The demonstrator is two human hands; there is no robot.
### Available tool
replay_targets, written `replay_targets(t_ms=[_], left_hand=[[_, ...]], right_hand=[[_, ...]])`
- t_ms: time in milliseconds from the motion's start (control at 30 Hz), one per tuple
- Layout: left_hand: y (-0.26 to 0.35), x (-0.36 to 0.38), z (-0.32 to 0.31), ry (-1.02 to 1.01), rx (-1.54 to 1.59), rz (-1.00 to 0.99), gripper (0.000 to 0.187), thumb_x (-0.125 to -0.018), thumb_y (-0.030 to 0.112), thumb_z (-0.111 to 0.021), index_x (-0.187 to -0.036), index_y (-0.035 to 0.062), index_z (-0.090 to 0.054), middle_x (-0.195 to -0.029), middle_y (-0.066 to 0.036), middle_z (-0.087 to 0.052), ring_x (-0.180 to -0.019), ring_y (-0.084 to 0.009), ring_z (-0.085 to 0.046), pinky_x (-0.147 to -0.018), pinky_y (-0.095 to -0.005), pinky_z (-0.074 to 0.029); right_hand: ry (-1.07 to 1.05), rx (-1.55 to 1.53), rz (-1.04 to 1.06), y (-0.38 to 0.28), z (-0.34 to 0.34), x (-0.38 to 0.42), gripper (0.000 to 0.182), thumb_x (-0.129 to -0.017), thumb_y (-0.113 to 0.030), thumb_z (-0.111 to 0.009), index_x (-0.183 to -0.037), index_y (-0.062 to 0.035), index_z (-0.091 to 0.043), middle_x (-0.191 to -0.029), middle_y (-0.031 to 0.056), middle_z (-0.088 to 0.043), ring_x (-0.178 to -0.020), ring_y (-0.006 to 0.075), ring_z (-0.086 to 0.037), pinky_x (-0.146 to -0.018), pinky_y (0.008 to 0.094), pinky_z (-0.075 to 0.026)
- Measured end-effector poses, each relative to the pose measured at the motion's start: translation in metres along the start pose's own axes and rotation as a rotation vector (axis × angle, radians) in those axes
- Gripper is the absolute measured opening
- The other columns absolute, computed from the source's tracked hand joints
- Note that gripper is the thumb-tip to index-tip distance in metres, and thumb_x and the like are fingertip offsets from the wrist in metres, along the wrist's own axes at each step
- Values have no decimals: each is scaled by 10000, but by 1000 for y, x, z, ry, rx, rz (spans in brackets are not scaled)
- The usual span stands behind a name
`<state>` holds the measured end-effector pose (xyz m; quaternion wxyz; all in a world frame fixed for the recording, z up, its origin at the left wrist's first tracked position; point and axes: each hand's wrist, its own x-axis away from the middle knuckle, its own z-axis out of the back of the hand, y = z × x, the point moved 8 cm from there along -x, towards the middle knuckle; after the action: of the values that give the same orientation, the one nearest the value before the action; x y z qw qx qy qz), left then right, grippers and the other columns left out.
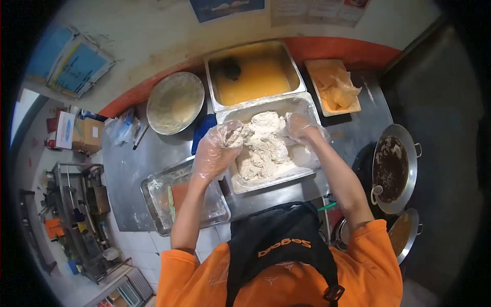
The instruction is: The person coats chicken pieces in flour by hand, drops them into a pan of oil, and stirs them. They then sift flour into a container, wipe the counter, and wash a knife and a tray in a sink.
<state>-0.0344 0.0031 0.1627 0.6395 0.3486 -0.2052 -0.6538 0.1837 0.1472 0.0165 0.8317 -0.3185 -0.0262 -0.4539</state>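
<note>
I judge this the coating step in the floury tray, left hand gripping a crusted piece, right hand, whose grip I can't tell, wanting gentle lifts next

Tabletop, grey metal, white-smudged: one round bowl; one yellow-filled pan; one flour-filled pan; one shallow metal tray; one smaller tray; clear plastic.

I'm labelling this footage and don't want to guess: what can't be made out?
Head view:
Floury pieces: what's inside, hidden by their coating.
Metal tray: its middle, hidden by the left forearm.
Lower pan: one side, hidden by orange sleeve.
Top poster: upper part, cut off by the edge.
</note>
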Motion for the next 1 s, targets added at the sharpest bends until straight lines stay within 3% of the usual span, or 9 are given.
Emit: replay_targets(t_ms=[167,267,300,400,567,600,633,800,1000], left_hand=[[14,8,15,47,96,-55,455,-718,101,-778,-1152,47,-652,-1087,-133,-682,-953,-264,-665,-867,-331,-510],[16,5,22,31,144,-90,469,-715,87,-777,-1163,41,-644,-1091,-141,-680,-955,-266,-666,-868,-334,-510],[6,-1,12,-30,98,-74,471,-717,80,-774,-1167,39,-641,-1090,-145,-681,-955,-268,-667,-869,-335,-510],[14,-6,2,-45,23,-208,434,-745,72,-755,-1162,37,-643,-1075,-153,-688,-948,-277,-674,-860,-334,-513],[41,-12,-2,-127,118,-172,435,-703,80,-778,-1121,55,-660,-1001,-150,-698,-921,-299,-676,-816,-355,-518],[46,-17,-8,-150,163,-182,462,-677,88,-794,-1118,69,-662,-991,-157,-694,-913,-326,-673,-802,-369,-520],[66,-18,-4,-163,120,-154,357,-748,31,-749,-1095,13,-665,-987,-100,-715,-918,-158,-667,-820,-304,-512],[124,-34,-25,-213,312,-225,398,-671,117,-840,-1032,31,-698,-951,-105,-716,-848,-204,-677,-786,-330,-518],[213,-32,-43,-199,29,-583,363,-805,26,-745,-1154,-1,-647,-1055,-101,-694,-932,-161,-656,-859,-281,-524]], right_hand=[[82,-2,-288,-5,32,38,241,-792,-132,-600,-967,10,-683,-976,265,-669,-898,397,-665,-770,439,-507],[344,-215,-172,-17,64,76,273,-758,-122,-636,-1000,-5,-679,-967,254,-671,-899,345,-672,-792,410,-506],[70,-88,-288,2,51,74,315,-748,-135,-648,-1036,-7,-666,-961,210,-682,-912,257,-664,-819,360,-498],[431,-588,28,-5,60,89,325,-729,-152,-676,-1023,-15,-660,-969,139,-691,-891,185,-635,-807,315,-490],[405,-1114,52,-28,86,148,290,-798,-84,-713,-1061,-33,-604,-923,15,-632,-840,106,-605,-753,266,-497],[413,-1116,76,-31,95,161,276,-794,-79,-708,-1045,-49,-595,-918,12,-620,-844,109,-605,-747,270,-503],[425,-1119,97,-33,104,173,265,-791,-73,-704,-1028,-65,-587,-913,9,-609,-849,113,-605,-742,275,-508],[519,-1063,292,-15,130,208,262,-806,-132,-740,-1002,-75,-576,-914,21,-608,-855,135,-623,-717,304,-537],[599,-1192,351,-29,172,284,240,-782,-102,-753,-957,-54,-597,-937,50,-640,-869,149,-634,-750,319,-539]])
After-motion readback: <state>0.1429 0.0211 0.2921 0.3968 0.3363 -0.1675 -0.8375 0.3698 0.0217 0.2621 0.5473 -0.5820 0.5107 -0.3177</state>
